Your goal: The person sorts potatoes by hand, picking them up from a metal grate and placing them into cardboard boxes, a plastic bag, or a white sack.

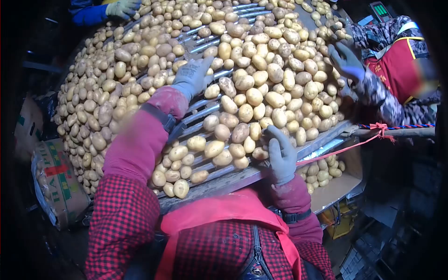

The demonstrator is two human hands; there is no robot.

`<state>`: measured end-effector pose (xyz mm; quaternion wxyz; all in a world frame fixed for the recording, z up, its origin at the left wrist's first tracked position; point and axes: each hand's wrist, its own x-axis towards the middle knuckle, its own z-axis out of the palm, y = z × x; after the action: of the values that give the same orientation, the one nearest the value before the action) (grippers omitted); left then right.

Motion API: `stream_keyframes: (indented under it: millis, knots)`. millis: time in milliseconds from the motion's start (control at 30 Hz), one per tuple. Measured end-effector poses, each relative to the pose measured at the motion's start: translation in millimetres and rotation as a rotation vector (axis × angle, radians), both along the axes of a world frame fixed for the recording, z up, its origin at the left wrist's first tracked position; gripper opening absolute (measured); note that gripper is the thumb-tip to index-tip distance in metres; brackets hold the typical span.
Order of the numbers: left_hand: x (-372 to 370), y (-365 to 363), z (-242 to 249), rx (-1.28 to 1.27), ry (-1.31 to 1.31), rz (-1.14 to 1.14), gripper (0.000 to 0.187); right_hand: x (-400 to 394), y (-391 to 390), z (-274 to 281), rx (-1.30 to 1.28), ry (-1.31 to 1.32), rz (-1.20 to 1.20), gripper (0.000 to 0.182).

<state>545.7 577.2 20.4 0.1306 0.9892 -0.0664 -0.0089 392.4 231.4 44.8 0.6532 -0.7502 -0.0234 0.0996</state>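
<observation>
Potatoes (254, 96) of mixed sizes cover a slatted metal sorting table (205, 112). Wearing a grey glove, my left hand (192, 78) reaches over the slats with fingers stretched out against the potatoes; no potato shows in its grasp. Near the table's front edge, my right hand (281, 156), also gloved, has its thumb and fingers apart. Its fingertips are at a few potatoes beside the rail, and part of the palm side is hidden. Smaller potatoes (98, 114) are heaped on the left, past my left forearm.
A cardboard box (352, 170) with potatoes stands under the front rail (219, 182). A red string (340, 148) runs along the right side. Co-workers' gloved hands are at the right (346, 61) and top left (123, 8). A printed carton (60, 182) sits at lower left.
</observation>
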Motion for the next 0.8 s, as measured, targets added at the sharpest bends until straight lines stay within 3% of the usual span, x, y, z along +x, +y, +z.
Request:
stream_keyframes:
  millis: [100, 167, 200, 267, 300, 367, 400, 433, 500, 567, 633, 800]
  knots:
    - [-8, -8, 25, -0.109, 0.014, 0.057, 0.055, 1, 5, 11, 0.132, 0.136, -0.079, 0.034]
    - [-23, -21, 36, -0.551, 0.035, 0.121, 0.047, 5, 5, 13, 0.173, 0.156, -0.075, 0.041]
    - [-36, -33, 41, -0.767, 0.055, 0.06, 0.046, 6, 12, 23, 0.375, 0.259, -0.112, 0.047]
    - [-64, -62, 78, -0.777, 0.048, -0.152, 0.049, 10, 28, 30, 0.71, 0.421, -0.082, 0.064]
    - [-77, -72, 100, -0.738, 0.271, -0.189, 0.055, 11, 37, 33, 0.886, 0.488, -0.037, 0.061]
    - [-100, -83, 109, -0.637, 0.046, -0.387, 0.065, 13, 46, 26, 1.033, 0.491, 0.099, 0.063]
    - [-110, -81, 115, -0.54, -0.013, -0.35, 0.073, 5, 54, 28, 0.687, 0.236, 0.099, 0.059]
    - [-118, -74, 120, -0.444, -0.069, -0.313, 0.081, 9, 48, 42, 0.877, 0.489, 0.118, 0.055]
    - [-136, -47, 115, -0.321, 0.078, -0.154, 0.104, 10, 32, 14, 0.81, 0.618, 0.504, 0.044]
    - [-166, -29, 100, -0.058, 0.174, -0.111, 0.108, -3, 43, 48, 0.371, 0.697, 0.8, 0.038]
    - [-185, -30, 85, -0.017, 0.365, -0.118, 0.108, -27, 59, 17, 0.031, 0.105, 1.015, 0.038]
    - [-170, -61, 25, -0.288, 0.033, -0.021, 0.086, -2, 65, 17, -0.287, -0.031, 1.067, 0.035]
